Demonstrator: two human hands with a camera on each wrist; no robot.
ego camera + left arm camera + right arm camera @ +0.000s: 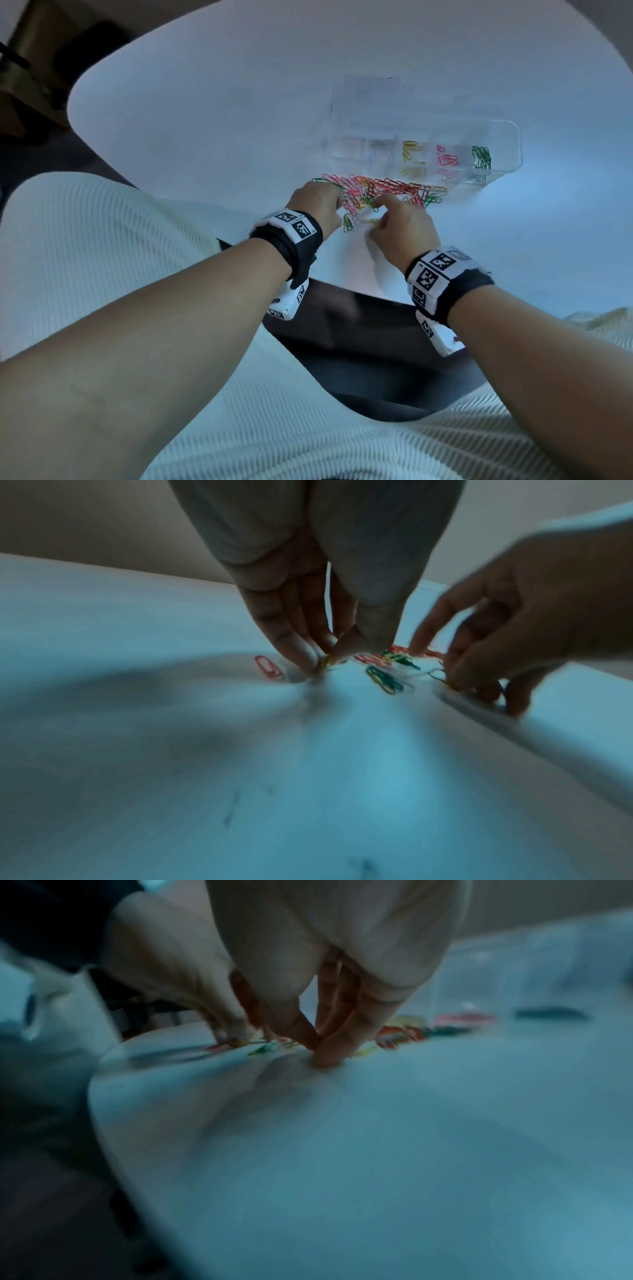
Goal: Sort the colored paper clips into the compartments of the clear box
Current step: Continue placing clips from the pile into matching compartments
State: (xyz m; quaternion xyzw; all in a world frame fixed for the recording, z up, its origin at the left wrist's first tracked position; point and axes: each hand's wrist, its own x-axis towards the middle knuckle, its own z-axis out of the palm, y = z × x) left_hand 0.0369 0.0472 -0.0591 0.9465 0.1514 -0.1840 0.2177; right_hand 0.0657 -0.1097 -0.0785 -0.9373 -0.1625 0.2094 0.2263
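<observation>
The person's two bare forearms, each with a black wrist strap carrying black-and-white coded tags, fill the near part of the head view over a lap in ribbed white fabric, and they reach onto the broad rounded white table (212, 102). On it, beyond the hands and toward the right, lies the long clear plastic box with divided compartments (507, 137): three neighbouring compartments hold a small lot of yellow clips (411, 150), a small lot of pink clips (446, 158) and a small lot of green clips (481, 157) at the right end, while the compartments at the left end look bare or nearly so, though glare makes that unsure. Just before the box spreads the loose pile of mixed pink, red, orange, yellow and green paper clips (383, 190), much larger than what is sorted, so I judge the task to be in its early part with most of the sorting left. The left hand (301, 610) has its fingertips gathered down, pinching what seems a yellowish clip at the pile's left edge, with a single orange-red clip (268, 667) just beside it. The right hand (400, 229) has curled fingers pinched at the pile's near edge; blur hides whether a clip is actually caught.
</observation>
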